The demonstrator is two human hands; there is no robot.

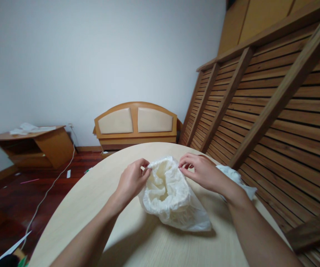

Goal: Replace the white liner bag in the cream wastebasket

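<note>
A white, thin, crinkled bag [176,207] rests on the round pale table [115,174], its gathered mouth open and facing up toward the camera. My left hand [135,176] pinches the rim at its upper left between thumb and fingers. At the upper right of the rim, my right hand [195,168] holds the edge with thumb and fingertips. Folds of the white material fill the opening, and a loose corner of the bag spreads out to the lower right. What lies deeper inside cannot be made out.
Another white bundle [235,178] lies on the table behind my right forearm. A slatted wooden frame [260,111] leans along the right side. Beyond the table stands a padded headboard [135,118]; a low cabinet [54,146] with white sheets is at the left, near a cable on the floor.
</note>
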